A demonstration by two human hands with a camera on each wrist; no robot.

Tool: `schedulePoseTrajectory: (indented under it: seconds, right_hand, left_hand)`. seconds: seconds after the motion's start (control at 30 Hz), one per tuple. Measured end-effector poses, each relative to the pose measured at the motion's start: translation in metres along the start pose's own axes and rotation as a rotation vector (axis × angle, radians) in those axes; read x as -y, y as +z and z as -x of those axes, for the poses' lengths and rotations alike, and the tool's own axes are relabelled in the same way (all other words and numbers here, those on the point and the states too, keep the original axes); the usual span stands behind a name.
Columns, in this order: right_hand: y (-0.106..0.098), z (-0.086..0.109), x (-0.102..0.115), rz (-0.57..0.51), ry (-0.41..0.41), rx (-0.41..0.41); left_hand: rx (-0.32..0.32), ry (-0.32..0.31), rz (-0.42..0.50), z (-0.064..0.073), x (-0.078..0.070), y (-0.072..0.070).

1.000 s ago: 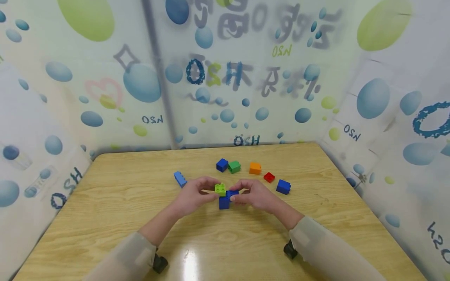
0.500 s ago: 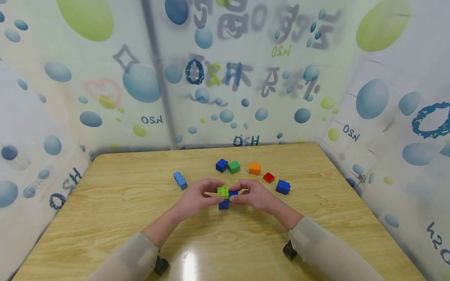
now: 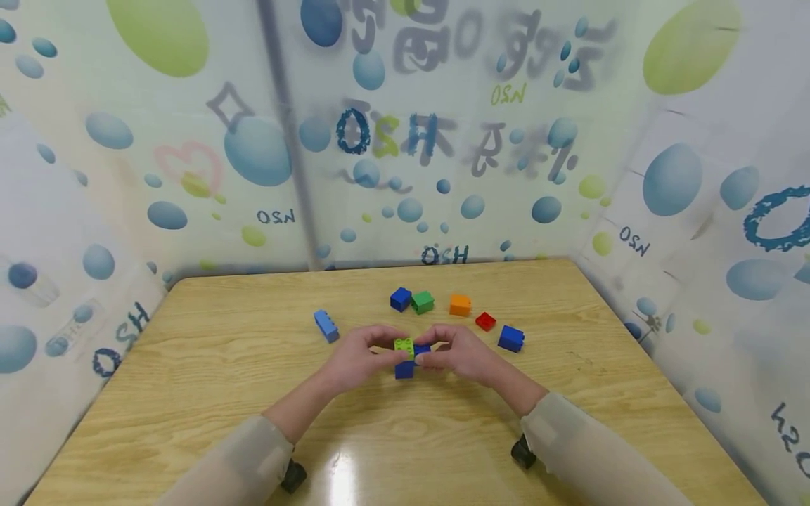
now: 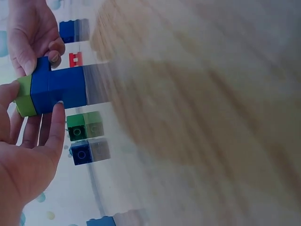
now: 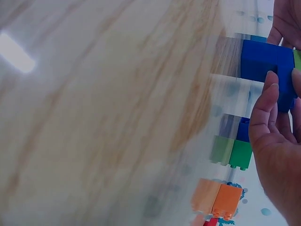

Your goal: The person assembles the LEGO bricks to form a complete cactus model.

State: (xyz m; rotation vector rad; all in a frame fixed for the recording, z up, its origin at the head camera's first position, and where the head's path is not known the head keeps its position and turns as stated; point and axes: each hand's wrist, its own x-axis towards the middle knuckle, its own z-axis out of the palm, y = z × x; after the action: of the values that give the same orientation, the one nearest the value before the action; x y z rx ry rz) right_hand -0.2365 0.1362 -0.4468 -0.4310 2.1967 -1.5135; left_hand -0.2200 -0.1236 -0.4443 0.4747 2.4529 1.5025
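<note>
Two blue bricks stand stacked at mid-table between the hands. The lower blue brick (image 4: pixel 70 87) rests on the table, and the upper blue brick (image 3: pixel 422 350) juts out to the right over it. On top, at the left, sits a lime green brick (image 3: pixel 403 346) with its studs up. My left hand (image 3: pixel 363 356) pinches the lime brick between thumb and fingers, one fingertip reaching down along the blue bricks in the left wrist view. From the other side my right hand (image 3: pixel 462 355) grips the jutting end of the upper blue brick.
Beyond the hands lie a light blue long brick (image 3: pixel 326 326), a dark blue brick (image 3: pixel 401 299), a green brick (image 3: pixel 422 302), an orange brick (image 3: pixel 460 305), a thin red brick (image 3: pixel 485 321) and another blue brick (image 3: pixel 511 338). Patterned sheets surround the wooden table (image 3: pixel 209 365).
My left hand has moved slightly right and down with the lime green brick, bringing it over the blue stack. The right hand keeps its grip in the same place.
</note>
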Motion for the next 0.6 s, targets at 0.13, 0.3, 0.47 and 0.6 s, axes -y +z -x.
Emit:
schedulePoseTrajectory:
  seconds: [0.13,0.3,0.47,0.6]
  right_hand:
    - [-0.0007,0.0000,-0.0005,0.004,0.006,-0.004]
    - [-0.0020,0.0016,0.0003,-0.004,0.008,-0.007]
    - [-0.0020,0.0025,0.0002,0.005,-0.007,-0.004]
    - [-0.0007,0.0019,0.0000,0.015,-0.010,-0.004]
  left_hand:
    - [0.003,-0.004,0.009,-0.0017,0.0008,0.0002]
    - [0.002,-0.027,0.022,-0.0045,0.0010,0.0004]
    - [0.008,-0.045,0.064,-0.0048,0.0007,-0.0017]
    - [0.010,-0.056,0.081,-0.0045,0.0001,-0.0030]
